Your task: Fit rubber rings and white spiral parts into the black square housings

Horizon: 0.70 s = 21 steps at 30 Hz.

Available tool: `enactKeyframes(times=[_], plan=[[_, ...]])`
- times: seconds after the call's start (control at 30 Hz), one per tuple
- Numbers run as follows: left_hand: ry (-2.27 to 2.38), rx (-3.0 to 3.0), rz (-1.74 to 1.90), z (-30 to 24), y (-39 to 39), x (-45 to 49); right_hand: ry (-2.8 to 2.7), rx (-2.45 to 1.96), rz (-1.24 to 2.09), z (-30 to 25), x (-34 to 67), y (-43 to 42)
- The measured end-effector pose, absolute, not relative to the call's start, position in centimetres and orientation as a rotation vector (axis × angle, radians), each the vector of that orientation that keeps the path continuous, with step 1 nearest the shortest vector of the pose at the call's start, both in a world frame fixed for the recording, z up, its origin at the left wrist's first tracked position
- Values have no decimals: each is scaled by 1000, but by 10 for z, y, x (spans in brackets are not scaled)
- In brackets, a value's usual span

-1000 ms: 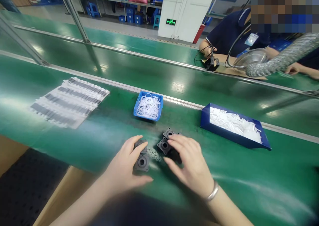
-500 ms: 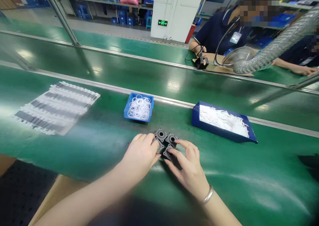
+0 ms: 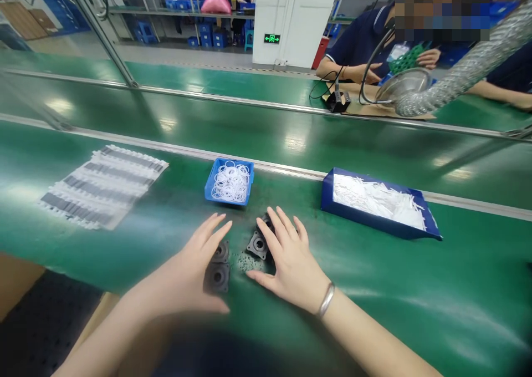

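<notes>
My left hand (image 3: 189, 269) is open, thumb and fingers spread, just beside two dark square parts with round centre holes; the nearer dark part (image 3: 218, 277) shows most plainly. It partly covers the other of that pair. My right hand (image 3: 286, 258) spreads open over a second cluster of the same parts. One dark flanged part (image 3: 258, 245) shows at the fingers' left side, and the rest of that cluster is mostly hidden under the palm. Wet-looking specks (image 3: 249, 262) lie on the green surface between the two groups.
A blue tray of white rings (image 3: 230, 182) stands beyond my hands. To the right is a dark blue box of white strips (image 3: 374, 202). A striped sheet (image 3: 103, 186) lies at the left. Across the bench sits a person (image 3: 357, 50) near a flexible duct (image 3: 457, 83).
My left hand has moved left and opened, and two dark parts now lie apart there. My right hand has flattened out over the others. The person opposite now holds something green and mesh-like.
</notes>
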<state>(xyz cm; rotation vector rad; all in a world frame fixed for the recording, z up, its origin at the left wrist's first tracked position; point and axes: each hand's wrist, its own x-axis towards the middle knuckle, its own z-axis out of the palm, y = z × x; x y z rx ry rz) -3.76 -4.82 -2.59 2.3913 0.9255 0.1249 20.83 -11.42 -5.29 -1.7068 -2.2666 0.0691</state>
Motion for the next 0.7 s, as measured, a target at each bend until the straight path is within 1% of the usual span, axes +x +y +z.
enactKeyframes(times=[0.07, 0.17, 0.33, 0.53, 0.7], plan=[[924, 2350, 125, -42, -54, -43, -2283, -1683, 90, -55, 207, -108], [915, 2292, 232, -63, -55, -39, -2363, -1545, 157, -58, 217, -104], [740, 2253, 402, -77, -42, -12, -2474, -1316, 254, -56, 233, -111], [468, 2199, 414, -79, -32, 16, -2339, -1380, 224, -59, 242, -125], [415, 2188, 441, -80, -28, 23, -2222, -1445, 361, -69, 267, -137]])
